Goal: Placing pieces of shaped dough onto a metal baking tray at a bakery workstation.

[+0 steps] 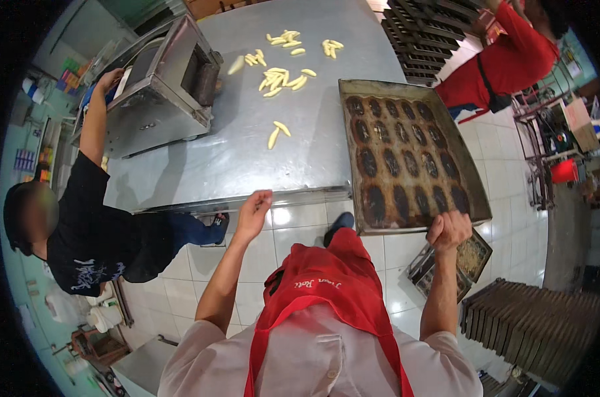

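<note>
My right hand (448,231) grips the near edge of a large baking tray (351,142) that lies on the right side of the steel table (247,145), partly overhanging it. The tray carries rows of dark oval burnt marks. My left hand (254,213) hovers at the table's near edge, fingers loosely curled and holding nothing. Several pale dough pieces (278,78) lie scattered on the table's far half, and a pair of them (277,133) sits nearer the middle.
A steel dough machine (156,92) stands at the table's left, with a person in black (91,231) reaching to it. Another person in red (505,59) stands at the far right by tray racks (422,36). Stacked trays (531,327) and a crumb-filled tray (469,258) rest on the tiled floor.
</note>
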Motion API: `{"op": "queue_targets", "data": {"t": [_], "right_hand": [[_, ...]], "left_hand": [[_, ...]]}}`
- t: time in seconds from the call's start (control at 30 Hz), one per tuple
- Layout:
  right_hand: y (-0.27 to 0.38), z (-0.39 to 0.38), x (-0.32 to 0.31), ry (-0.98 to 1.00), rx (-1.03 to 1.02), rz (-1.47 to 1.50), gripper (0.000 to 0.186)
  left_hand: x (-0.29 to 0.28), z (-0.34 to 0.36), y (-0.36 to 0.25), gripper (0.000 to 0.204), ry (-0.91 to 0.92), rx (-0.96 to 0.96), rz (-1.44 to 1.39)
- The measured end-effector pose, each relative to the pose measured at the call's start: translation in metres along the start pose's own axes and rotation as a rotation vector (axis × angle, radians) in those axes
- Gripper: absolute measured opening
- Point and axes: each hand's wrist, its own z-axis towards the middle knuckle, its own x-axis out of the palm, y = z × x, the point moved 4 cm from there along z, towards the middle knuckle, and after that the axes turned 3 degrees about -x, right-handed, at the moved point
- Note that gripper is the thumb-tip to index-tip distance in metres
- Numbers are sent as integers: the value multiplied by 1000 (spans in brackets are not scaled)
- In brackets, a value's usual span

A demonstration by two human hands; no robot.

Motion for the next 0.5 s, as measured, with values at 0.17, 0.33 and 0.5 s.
{"op": "queue_targets", "data": {"t": [0.17, 0.33, 0.5], "right_hand": [[-35, -61, 59, 256, 173, 135, 38], [-74, -76, 95, 682, 445, 198, 34], [-13, 29, 141, 545, 474, 455, 13]], "left_hand": [[0, 118, -33, 37, -343, 231, 397], [11, 165, -79, 30, -506, 373, 762], [-15, 138, -83, 32, -337, -129, 262]]}}
